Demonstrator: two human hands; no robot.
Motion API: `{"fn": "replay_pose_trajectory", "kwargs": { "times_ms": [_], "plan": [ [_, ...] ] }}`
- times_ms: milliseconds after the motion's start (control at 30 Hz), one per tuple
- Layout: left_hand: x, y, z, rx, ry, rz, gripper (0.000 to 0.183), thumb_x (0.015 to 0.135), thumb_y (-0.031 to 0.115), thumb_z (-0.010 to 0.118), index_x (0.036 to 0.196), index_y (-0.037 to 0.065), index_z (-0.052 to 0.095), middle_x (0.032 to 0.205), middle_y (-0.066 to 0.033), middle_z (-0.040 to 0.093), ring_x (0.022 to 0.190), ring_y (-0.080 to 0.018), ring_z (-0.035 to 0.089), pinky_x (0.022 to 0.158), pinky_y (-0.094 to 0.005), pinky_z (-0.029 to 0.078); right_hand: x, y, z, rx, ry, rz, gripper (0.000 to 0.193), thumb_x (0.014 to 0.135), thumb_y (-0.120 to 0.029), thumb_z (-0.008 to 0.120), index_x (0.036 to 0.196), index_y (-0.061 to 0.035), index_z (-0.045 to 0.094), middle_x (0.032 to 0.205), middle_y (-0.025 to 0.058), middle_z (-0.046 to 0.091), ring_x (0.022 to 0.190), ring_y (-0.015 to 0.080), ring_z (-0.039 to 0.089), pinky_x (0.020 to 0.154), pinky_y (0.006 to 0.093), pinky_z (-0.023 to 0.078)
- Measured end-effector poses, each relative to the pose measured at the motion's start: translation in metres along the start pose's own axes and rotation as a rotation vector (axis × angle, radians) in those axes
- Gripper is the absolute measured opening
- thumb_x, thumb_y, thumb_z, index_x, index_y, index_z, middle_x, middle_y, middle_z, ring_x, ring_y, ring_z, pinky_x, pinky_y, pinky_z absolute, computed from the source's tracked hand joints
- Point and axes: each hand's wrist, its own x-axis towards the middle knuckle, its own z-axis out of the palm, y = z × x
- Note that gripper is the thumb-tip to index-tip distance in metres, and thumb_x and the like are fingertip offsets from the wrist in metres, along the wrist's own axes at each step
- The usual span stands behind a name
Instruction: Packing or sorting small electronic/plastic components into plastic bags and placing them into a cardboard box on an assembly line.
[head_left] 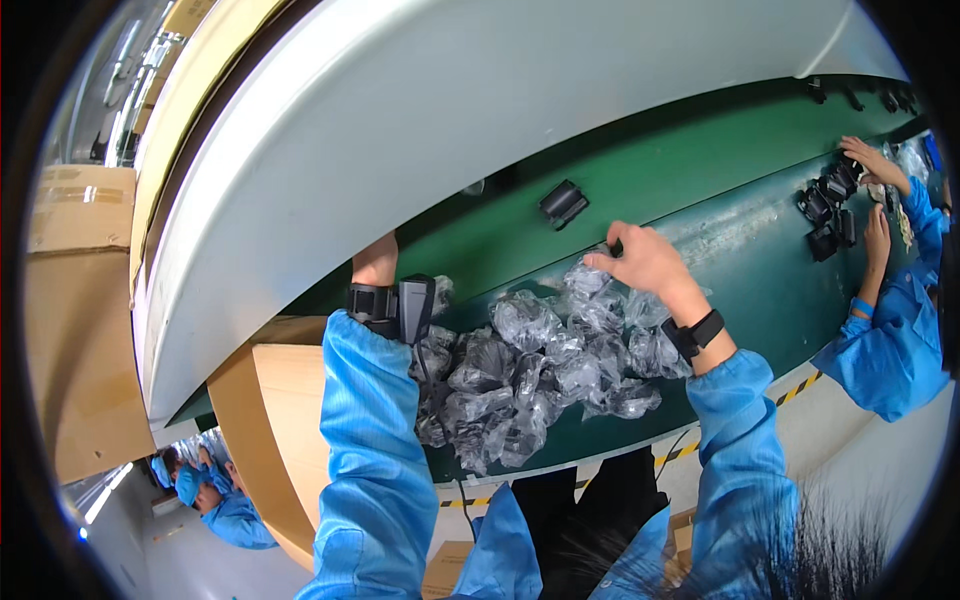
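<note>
At the far edge of a heap of crumpled clear plastic bags with dark items inside, my right hand has its thumb and fingers curled around the top of one bag. A bit of something dark shows between those fingers. My left hand reaches under the grey panel; only its wrist end shows, and its fingers are hidden. A black block-shaped device is strapped at that wrist, with a cable hanging down. Beyond the right hand, a bare black boxy part lies on the green belt.
A large grey panel overhangs the belt's far side. An open cardboard box stands left of the heap, with more cartons farther left. To the right, a co-worker's hands are at a pile of black parts.
</note>
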Motion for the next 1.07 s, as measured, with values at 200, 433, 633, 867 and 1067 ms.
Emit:
{"fn": "replay_pose_trajectory", "kwargs": {
  "times_ms": [200, 433, 633, 867, 1067],
  "plan": [
    [-0.031, -0.029, -0.073, 0.481, 0.258, -0.160, 0.032, 0.087, 0.026, 0.069, 0.109, 0.005, 0.057, 0.097, -0.0094, 0.065, 0.098, -0.0252, 0.065, 0.081, -0.0369, 0.051, 0.010, -0.009, 0.021, 0.202, 0.131, -0.072, 0.020, 0.075, -0.004, 0.066, 0.094, 0.0001, 0.062, 0.076, 0.0212, 0.065, 0.078, 0.0349, 0.067, 0.072, 0.0401, 0.051],
    [-0.110, -0.094, -0.099, 1.146, -0.604, -0.749, 0.059, 0.066, 0.044, 0.082, 0.112, 0.009, 0.070, 0.108, -0.0218, 0.069, 0.103, -0.0380, 0.065, 0.088, -0.0430, 0.052, 0.040, 0.003, 0.016, 1.200, 0.436, 0.165, 0.020, 0.080, 0.005, 0.067, 0.077, -0.0072, 0.051, 0.074, -0.0014, 0.062, 0.063, 0.0056, 0.050, 0.053, 0.0240, 0.037],
    [-0.112, -0.071, -0.056, 1.159, 0.116, -0.336, 0.027, 0.080, 0.024, 0.071, 0.097, 0.005, 0.063, 0.097, -0.0188, 0.069, 0.090, -0.0398, 0.066, 0.074, -0.0499, 0.053, 0.047, -0.007, 0.043, 0.780, 0.574, -0.046, 0.026, 0.078, -0.010, 0.078, 0.079, -0.0075, 0.053, 0.073, 0.0027, 0.059, 0.066, 0.0115, 0.055, 0.055, 0.0281, 0.042],
    [-0.140, -0.045, -0.048, 0.920, -0.569, 0.020, 0.020, 0.079, 0.014, 0.071, 0.095, 0.007, 0.061, 0.090, -0.0106, 0.065, 0.082, -0.0343, 0.066, 0.067, -0.0430, 0.053, 0.026, -0.072, 0.056, -0.252, 0.051, -0.674, 0.010, 0.078, -0.010, 0.064, 0.087, -0.0081, 0.067, 0.119, 0.0135, 0.062, 0.082, 0.0322, 0.068, 0.073, 0.0434, 0.056],
    [-0.105, -0.036, -0.063, 0.661, -0.214, -0.203, 0.017, 0.079, 0.016, 0.075, 0.091, 0.005, 0.070, 0.083, -0.0106, 0.073, 0.080, -0.0245, 0.071, 0.075, -0.0319, 0.053, 0.041, -0.049, 0.005, 0.202, -0.103, -0.079, 0.017, 0.077, -0.015, 0.069, 0.091, -0.0058, 0.073, 0.109, 0.0164, 0.070, 0.088, 0.0243, 0.071, 0.081, 0.0332, 0.056]
  ]
}}
